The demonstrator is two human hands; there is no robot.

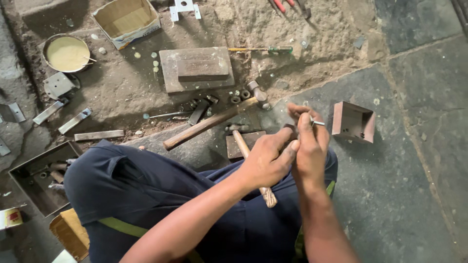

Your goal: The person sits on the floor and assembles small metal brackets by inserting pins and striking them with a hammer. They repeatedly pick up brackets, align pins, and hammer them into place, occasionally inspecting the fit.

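Holding yellowish paste, a round metal bowl (67, 53) sits near an empty cardboard box (127, 19); both hands, left hand (267, 159) and right hand (309, 146), pinch a small silvery metal piece (318, 123).

Left hand (267, 160): fingers curled, thumb fwd, pressed vs right hand.
Right hand (308, 141): fingertips pinched shut, wrist straight.
Forearms: bare, converging over lap.

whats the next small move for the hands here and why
Probably set the small metal piece down on the flat steel block by the knee. Both the left hand and right hand pinch it in mid-air, and a wooden-handled hammer lies just under them.
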